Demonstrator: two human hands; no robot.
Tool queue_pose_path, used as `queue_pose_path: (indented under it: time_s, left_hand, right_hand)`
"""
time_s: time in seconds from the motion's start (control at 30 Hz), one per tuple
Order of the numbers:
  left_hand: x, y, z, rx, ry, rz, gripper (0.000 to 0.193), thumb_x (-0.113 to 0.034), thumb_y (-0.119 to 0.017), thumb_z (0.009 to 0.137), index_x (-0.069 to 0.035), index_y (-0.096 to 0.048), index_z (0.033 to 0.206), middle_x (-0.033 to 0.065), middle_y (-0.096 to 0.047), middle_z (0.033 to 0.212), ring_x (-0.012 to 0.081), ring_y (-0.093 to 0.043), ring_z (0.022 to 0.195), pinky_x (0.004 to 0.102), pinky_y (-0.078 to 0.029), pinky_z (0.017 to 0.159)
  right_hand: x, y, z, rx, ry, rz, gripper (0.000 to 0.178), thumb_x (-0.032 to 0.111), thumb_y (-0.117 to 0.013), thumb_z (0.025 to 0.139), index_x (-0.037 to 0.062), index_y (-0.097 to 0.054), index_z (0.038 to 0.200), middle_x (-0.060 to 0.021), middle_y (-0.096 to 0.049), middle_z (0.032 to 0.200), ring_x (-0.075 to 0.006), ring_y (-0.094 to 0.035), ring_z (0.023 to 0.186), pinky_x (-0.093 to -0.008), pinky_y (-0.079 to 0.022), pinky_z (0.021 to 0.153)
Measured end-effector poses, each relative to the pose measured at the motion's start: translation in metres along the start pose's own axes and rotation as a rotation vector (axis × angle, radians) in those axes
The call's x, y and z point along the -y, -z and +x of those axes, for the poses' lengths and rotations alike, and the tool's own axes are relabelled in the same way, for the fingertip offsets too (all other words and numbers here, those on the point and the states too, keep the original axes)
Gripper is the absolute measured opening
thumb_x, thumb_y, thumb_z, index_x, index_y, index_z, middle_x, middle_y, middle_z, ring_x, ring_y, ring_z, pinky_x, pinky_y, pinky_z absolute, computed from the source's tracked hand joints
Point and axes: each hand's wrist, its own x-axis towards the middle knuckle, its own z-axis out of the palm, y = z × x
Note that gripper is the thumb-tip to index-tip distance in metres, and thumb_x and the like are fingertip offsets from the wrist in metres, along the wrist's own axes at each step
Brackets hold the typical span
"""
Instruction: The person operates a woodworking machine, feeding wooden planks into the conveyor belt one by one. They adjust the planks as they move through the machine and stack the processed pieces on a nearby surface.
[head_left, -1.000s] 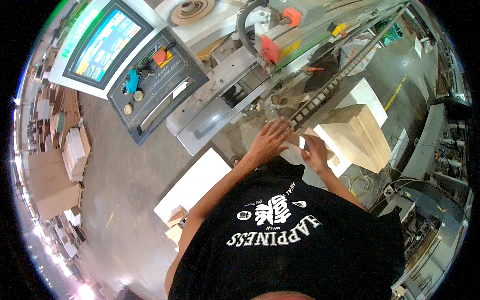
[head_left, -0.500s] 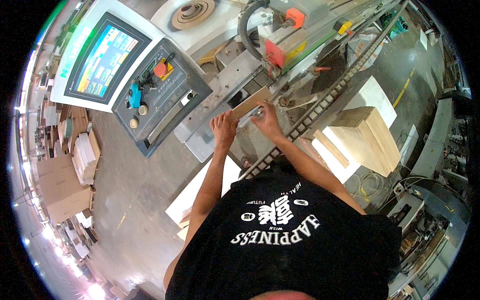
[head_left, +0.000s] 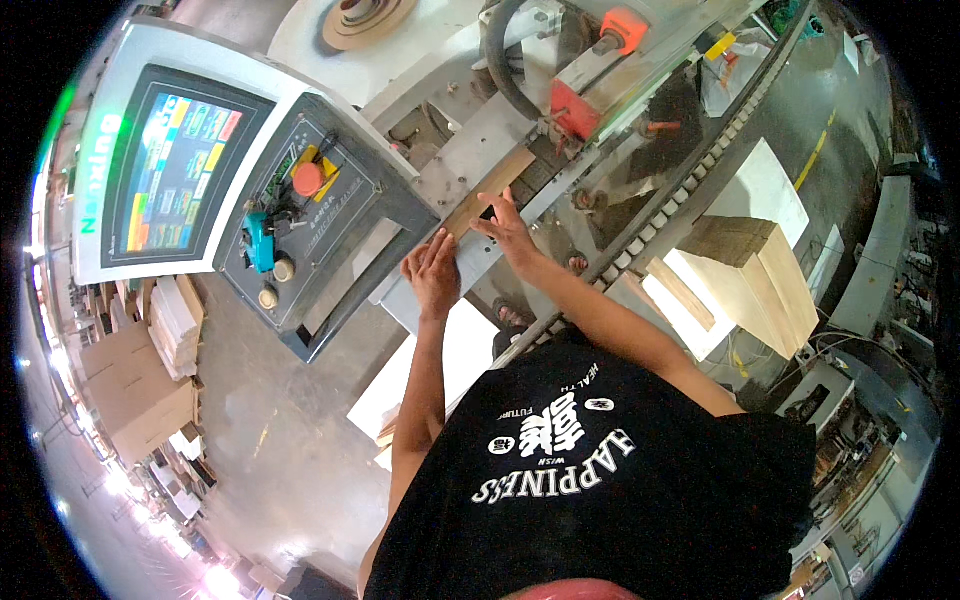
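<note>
Wooden strip (head_left: 487, 191) lies on the machine bed (head_left: 440, 180); left hand (head_left: 433, 272) and right hand (head_left: 509, 231) rest open-fingered, pressing its near end.

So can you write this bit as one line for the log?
left hand: flat on wooden strip | right hand: fingertips on strip | strip: lying on machine bed | control panel: left of hands

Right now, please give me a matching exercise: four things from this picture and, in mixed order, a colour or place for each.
Things:
1. wooden strip
2. round button
3. screen
4. board stack

Descriptions:
A. red-orange, on the control panel
B. lit, many colours, far left
C. under the left hand and right hand
D. beyond the roller rail, right side

Pairs: 1-C, 2-A, 3-B, 4-D
</note>
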Motion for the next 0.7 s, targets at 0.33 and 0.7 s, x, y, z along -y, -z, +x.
queue_pose_path:
  time_s: [0.33, 0.7]
  left_hand:
    - [-0.030, -0.007, 0.034, 0.151, 0.068, -0.001, 0.043, -0.014, -0.072, 0.093, -0.025, -0.075, 0.135, -0.0089, -0.070, 0.147, 0.0221, -0.061, 0.117, 0.0485, -0.030, 0.113]
    - [-0.097, -0.042, 0.103, 0.130, -0.043, 0.062, 0.040, -0.022, -0.063, 0.103, -0.026, -0.068, 0.142, -0.0106, -0.068, 0.149, 0.0234, -0.060, 0.118, 0.0536, -0.033, 0.109]
  right_hand:
    - [0.029, 0.031, 0.010, -0.028, 0.072, 0.113, 0.071, 0.046, -0.082, 0.094, 0.0175, -0.055, 0.154, -0.0286, 0.013, 0.178, -0.0344, -0.006, 0.168, -0.0449, -0.014, 0.134]
    - [0.043, 0.083, 0.029, -0.141, 0.051, -0.056, 0.045, 0.025, -0.081, 0.100, 0.0047, -0.065, 0.137, -0.0177, -0.036, 0.172, -0.0234, -0.045, 0.152, -0.0387, -0.043, 0.120]
